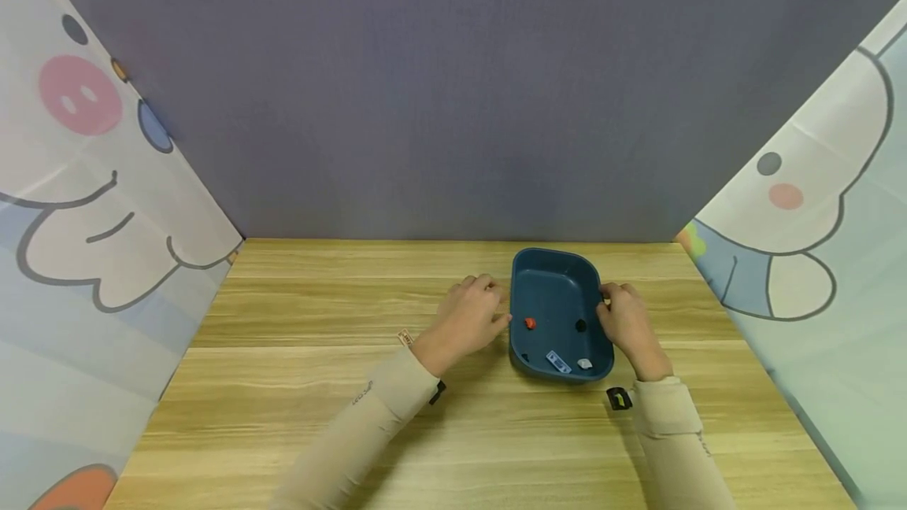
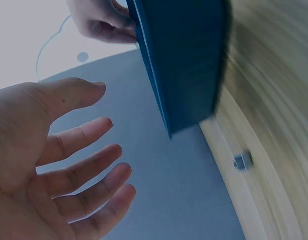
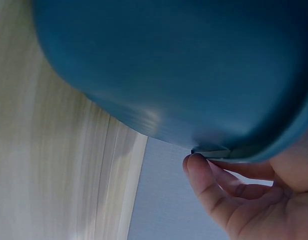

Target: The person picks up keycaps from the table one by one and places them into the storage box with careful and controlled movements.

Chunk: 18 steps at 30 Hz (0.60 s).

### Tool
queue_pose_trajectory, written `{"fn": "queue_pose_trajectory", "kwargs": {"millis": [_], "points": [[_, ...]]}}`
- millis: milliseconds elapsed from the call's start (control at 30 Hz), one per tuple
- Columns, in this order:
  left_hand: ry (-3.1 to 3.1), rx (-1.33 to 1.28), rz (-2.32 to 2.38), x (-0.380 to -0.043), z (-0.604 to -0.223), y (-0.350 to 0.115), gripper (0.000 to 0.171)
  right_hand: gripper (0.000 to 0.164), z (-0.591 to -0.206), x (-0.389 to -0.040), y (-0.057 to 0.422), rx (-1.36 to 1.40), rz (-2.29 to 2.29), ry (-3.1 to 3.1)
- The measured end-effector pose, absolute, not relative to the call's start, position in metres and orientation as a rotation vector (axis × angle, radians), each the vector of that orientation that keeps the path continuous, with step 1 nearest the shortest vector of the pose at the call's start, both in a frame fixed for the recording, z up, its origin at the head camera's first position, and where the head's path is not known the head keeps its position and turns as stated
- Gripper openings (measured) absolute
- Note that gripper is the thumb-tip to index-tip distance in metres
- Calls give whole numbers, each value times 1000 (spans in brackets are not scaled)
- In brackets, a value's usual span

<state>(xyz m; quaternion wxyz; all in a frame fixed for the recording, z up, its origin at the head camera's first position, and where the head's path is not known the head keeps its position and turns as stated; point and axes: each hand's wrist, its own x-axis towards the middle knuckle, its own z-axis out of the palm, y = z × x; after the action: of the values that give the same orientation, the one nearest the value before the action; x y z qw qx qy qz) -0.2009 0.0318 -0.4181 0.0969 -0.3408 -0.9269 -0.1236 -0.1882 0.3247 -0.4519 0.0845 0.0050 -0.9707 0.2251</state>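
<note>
A dark teal plastic bin (image 1: 553,290) stands at the right of the wooden table, with its long sides running away from me. In it lie a small orange-red piece (image 1: 530,323), a black piece (image 1: 581,326), a whitish piece (image 1: 584,364) and a pale printed strip (image 1: 558,361). My right hand (image 1: 627,325) grips the bin's right rim; the right wrist view shows fingertips (image 3: 198,162) against the rim. My left hand (image 1: 464,321) is beside the bin's left wall. In the left wrist view its fingers (image 2: 93,165) are spread, apart from the bin, and hold nothing.
A small printed tag (image 1: 405,337) lies on the table by the left wrist, partly hidden by the sleeve. The left wrist view shows a small blurred dark block (image 2: 243,160) on the wood. A grey panel (image 1: 453,101) stands behind the table, with cartoon-printed sheets (image 1: 801,242) at the sides.
</note>
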Motion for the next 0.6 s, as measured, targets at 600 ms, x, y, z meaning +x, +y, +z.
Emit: {"fn": "queue_pose_trajectory", "kwargs": {"millis": [600], "points": [[-2885,-880,-362,-244,-446,-2,17,34,-451,-188,323,-1,673,-2899]]}}
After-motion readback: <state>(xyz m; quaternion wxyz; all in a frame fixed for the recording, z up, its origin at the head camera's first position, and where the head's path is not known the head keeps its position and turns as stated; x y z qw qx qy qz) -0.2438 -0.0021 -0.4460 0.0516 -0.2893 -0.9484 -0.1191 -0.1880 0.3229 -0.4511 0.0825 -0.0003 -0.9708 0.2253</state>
